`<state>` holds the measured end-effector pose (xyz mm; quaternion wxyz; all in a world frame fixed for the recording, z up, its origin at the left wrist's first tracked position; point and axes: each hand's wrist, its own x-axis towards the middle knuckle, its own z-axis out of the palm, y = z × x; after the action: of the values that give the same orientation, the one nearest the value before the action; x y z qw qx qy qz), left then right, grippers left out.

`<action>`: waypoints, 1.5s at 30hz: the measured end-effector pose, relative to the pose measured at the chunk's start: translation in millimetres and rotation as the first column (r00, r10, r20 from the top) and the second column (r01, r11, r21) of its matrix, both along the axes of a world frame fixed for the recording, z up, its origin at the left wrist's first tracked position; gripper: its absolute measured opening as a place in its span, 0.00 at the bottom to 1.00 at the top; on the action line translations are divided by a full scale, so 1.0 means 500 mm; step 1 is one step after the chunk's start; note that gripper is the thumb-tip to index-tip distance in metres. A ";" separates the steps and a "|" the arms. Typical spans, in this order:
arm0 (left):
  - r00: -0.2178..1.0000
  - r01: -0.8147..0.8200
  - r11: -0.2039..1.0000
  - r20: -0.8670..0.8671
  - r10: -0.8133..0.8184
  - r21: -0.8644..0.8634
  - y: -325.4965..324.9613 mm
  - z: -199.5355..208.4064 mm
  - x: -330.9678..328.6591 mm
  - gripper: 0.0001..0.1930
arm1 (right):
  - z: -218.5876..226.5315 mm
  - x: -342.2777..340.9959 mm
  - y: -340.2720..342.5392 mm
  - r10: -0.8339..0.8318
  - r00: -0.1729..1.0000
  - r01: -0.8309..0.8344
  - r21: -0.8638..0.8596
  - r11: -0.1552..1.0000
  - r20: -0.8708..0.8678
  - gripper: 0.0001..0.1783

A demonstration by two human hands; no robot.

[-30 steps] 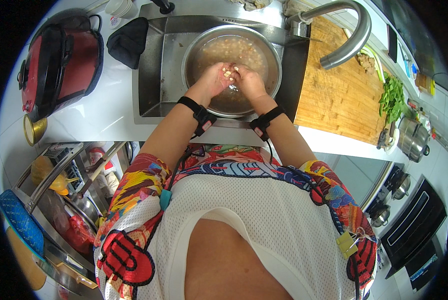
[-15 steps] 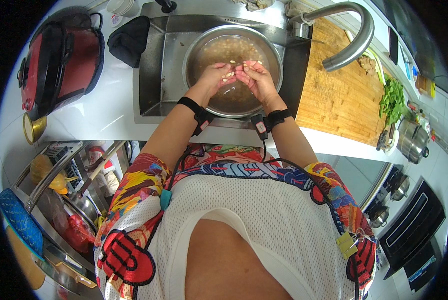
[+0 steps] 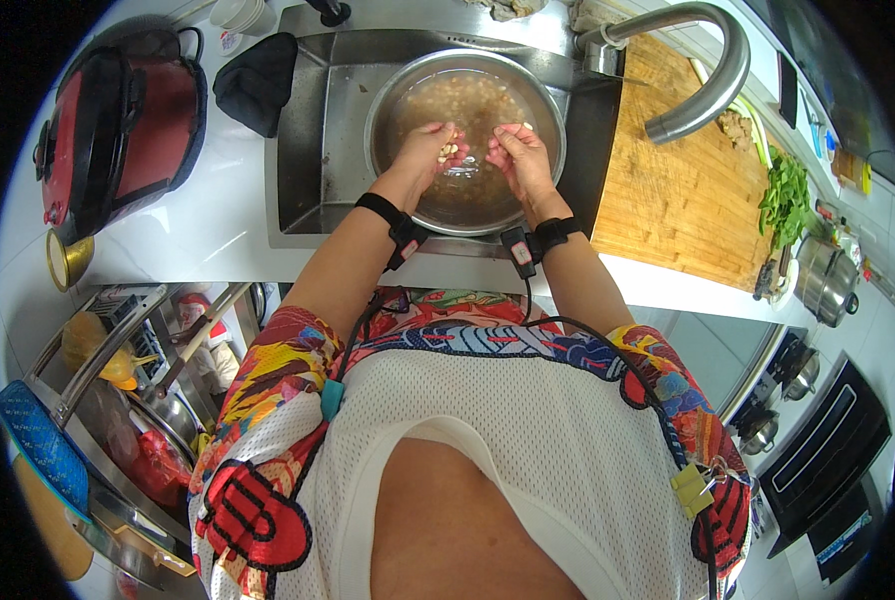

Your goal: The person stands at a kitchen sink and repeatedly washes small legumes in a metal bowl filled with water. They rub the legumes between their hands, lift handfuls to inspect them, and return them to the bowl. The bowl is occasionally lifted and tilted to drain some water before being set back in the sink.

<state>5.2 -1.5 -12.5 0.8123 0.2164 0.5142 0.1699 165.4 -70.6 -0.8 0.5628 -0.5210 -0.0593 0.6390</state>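
Note:
A wide steel bowl (image 3: 558, 135) of cloudy brown water sits in the sink, with many small pale beans (image 3: 468, 95) under the surface. Over its left half, my left hand (image 3: 425, 155) is curled, palm turned inward, around several pale beans (image 3: 449, 152). To the right, apart from it, my right hand (image 3: 523, 160) hangs over the water with thumb and fingertips pressed together. What its pinch holds, if anything, is too small to make out. A pale bit shows beside its fingertips. Both wrists wear black straps.
The steel sink (image 3: 318, 130) surrounds the bowl, and a curved faucet (image 3: 723, 60) arches at the right. Beyond lies a wooden cutting board (image 3: 678, 180) with leafy greens (image 3: 785, 200) at its edge. Left stand a black cloth (image 3: 258, 85) and a red cooker (image 3: 118, 130).
My hands have drawn apart; their fingertips were nearly touching over the bowl. The left fingers have curled further around the beans, while the right hand has shifted slightly right.

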 end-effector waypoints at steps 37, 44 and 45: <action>0.996 -0.019 0.999 -0.091 0.016 -0.035 -0.002 -0.014 0.013 0.07 | -0.048 -0.010 0.007 0.132 0.970 -0.094 -0.185 0.978 0.203 0.05; 0.998 -0.060 0.996 -0.001 0.061 0.063 -0.004 -0.029 0.001 0.09 | -0.052 -0.008 0.005 0.245 0.885 -0.173 -0.210 0.962 0.396 0.06; 0.998 -0.064 0.994 0.005 0.064 0.088 -0.002 -0.030 0.000 0.09 | -0.052 -0.007 0.006 0.260 0.869 -0.185 -0.213 0.959 0.420 0.06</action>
<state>5.2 -2.4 -27.7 0.7968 0.2352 0.5119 0.2185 161.7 -67.7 -26.8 0.4115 -0.6875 -0.1924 0.5666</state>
